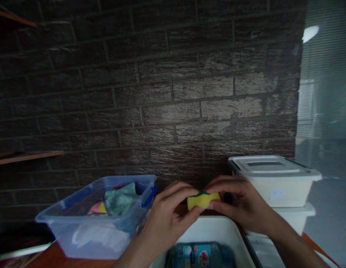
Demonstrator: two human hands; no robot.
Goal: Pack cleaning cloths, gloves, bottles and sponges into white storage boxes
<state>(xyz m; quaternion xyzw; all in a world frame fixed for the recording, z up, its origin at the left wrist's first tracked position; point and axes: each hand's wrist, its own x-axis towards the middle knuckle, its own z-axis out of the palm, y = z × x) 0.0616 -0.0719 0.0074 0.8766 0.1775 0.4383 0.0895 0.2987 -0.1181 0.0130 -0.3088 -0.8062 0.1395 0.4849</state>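
**A sponge pinched between both my hands**

Far left on the reddish-brown tabletop [50, 258] sits a clear, blue-tinted plastic storage tub [78, 238] with blue latches, holding a teal woven cloth [119, 199] and some pink and yellow pieces I cannot make out.

Just right of the tub, my left hand [167, 212] is closed on the left end of a yellow foam sponge with a green scouring layer [203, 200], thumb underneath and fingertips over the top. My right hand [242, 203] grips the other end the same way.

The sponge hangs in the air in front of the dark brick wall [173, 93], above the far rim of a white plastic bin [217, 227] where a blue-labelled bottle [199, 255] lies.

Its long axis runs left to right, about level. The yellow foam faces me and the green layer is turned up and away.

I judge it light, soft and springy, not fragile or slippery. The short ends are the natural place to hold it.

Two stacked white lidded boxes [276, 182] stand just beyond my right hand.
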